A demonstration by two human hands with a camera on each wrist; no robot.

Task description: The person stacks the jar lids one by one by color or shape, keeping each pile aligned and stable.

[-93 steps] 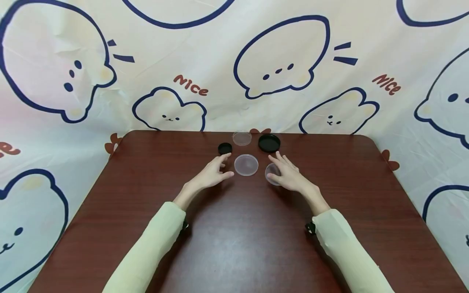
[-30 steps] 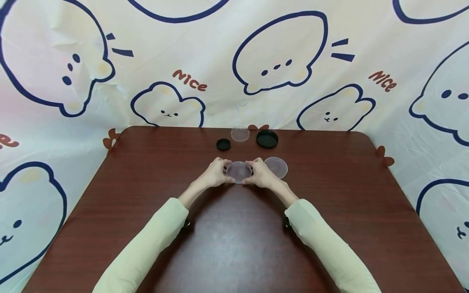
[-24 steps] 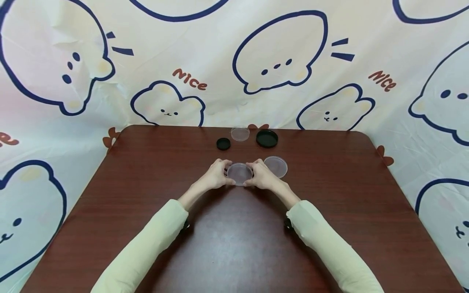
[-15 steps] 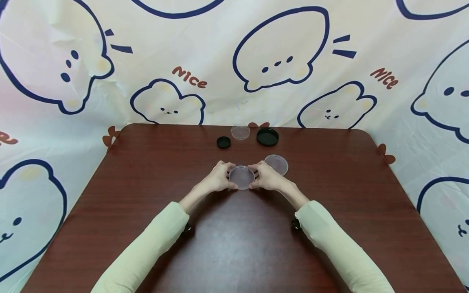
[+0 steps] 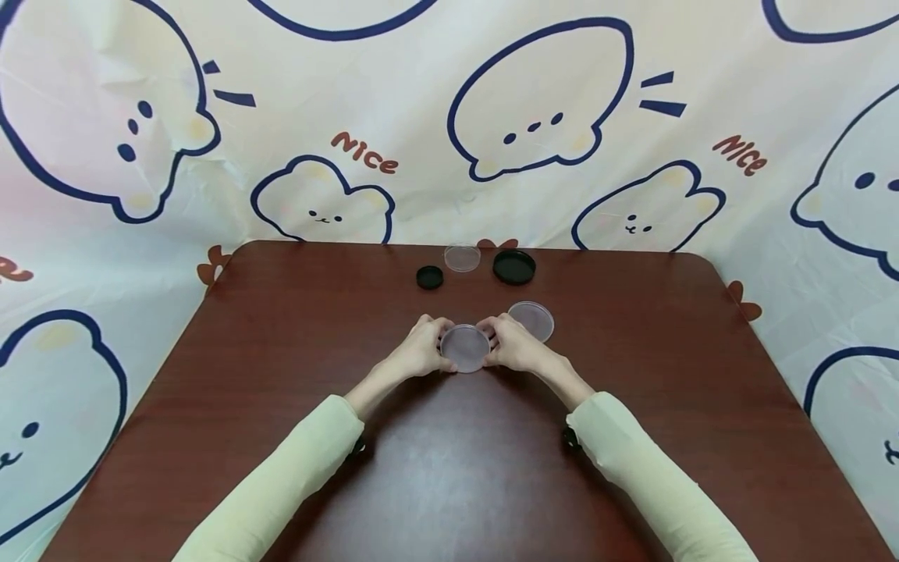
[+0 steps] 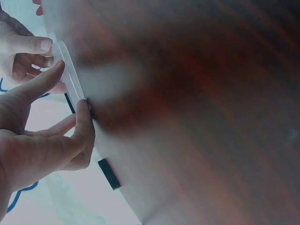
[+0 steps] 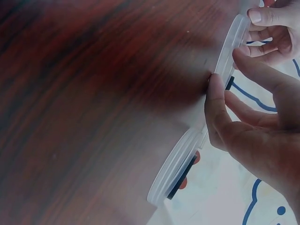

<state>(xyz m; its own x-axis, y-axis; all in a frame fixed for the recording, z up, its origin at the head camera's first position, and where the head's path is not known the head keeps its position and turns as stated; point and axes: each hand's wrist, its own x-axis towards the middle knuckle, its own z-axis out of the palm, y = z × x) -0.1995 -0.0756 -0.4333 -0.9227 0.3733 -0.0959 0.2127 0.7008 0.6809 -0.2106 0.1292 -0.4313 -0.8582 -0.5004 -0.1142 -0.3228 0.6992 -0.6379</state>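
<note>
A clear, shallow round petri dish [image 5: 465, 348] lies between my two hands near the middle of the table. My left hand [image 5: 419, 349] pinches its left edge between thumb and fingers. On the opposite edge, my right hand [image 5: 516, 345] does the same. Both wrist views show the dish side-on, with fingertips at its rim close over the wood. Just behind my right hand is a second clear dish [image 5: 531, 321], its near left edge partly covered by that hand.
Near the far edge of the brown table [image 5: 316, 312] are a small black round lid-like piece [image 5: 430, 277], a third clear dish [image 5: 462, 258] and a larger black round dish [image 5: 514, 267]. A cloth [image 5: 421, 94] printed with cartoon figures hangs behind and at the sides.
My right hand has left the right-hand clear dish and come to the middle one. Both hands now grip that dish, which has slid a little toward me and slightly right.
</note>
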